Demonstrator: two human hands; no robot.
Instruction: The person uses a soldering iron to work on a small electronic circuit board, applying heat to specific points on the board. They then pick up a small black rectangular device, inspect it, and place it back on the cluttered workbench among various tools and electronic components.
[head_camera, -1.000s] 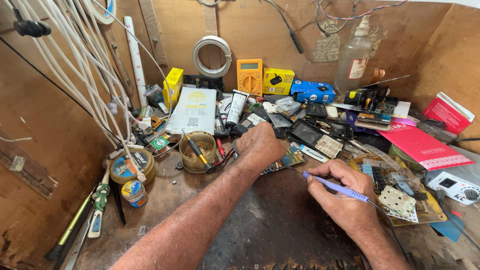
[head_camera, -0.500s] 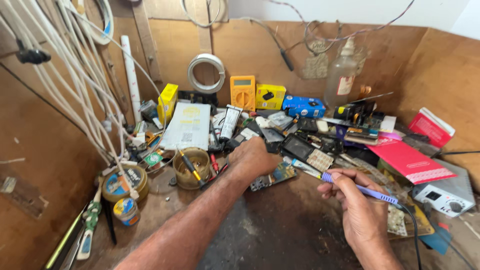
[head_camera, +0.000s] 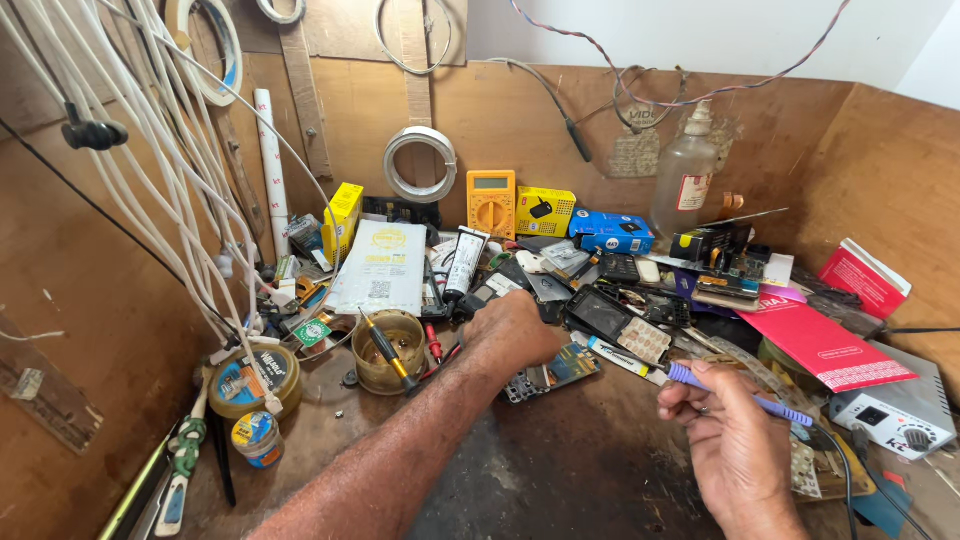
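Just one soldering iron (head_camera: 740, 394), two hands.
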